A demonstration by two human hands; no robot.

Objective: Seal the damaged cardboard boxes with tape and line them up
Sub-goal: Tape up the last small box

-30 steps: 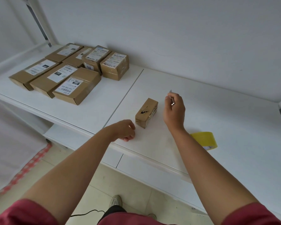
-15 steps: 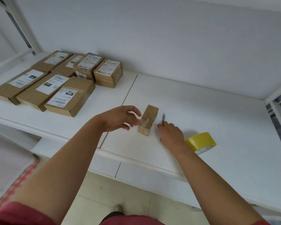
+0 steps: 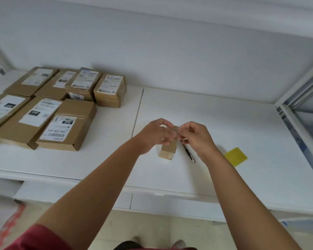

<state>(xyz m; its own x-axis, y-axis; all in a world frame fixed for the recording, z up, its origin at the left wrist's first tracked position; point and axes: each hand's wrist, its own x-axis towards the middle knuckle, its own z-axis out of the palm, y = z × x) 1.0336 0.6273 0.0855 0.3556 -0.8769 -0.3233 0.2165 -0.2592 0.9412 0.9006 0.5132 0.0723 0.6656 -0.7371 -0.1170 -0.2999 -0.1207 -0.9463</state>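
A small brown cardboard box (image 3: 167, 150) lies on the white shelf (image 3: 224, 134) in the middle of the view. My left hand (image 3: 156, 135) curls round its far end from the left. My right hand (image 3: 195, 137) meets it from the right, fingertips pinching at the box's top far edge. A thin cutter knife (image 3: 188, 153) lies on the shelf just right of the box, below my right hand. A yellow tape roll (image 3: 236, 156) sits further right, partly hidden by my right forearm.
Several labelled brown cardboard boxes (image 3: 65, 127) are grouped at the left of the shelf. A white upright post (image 3: 294, 87) and side frame close the right end. The wall stands behind, the floor below the front edge.
My right hand has let go of the knife, which now lies on the shelf, and has risen to the box. My left hand has closed round the box's far end.
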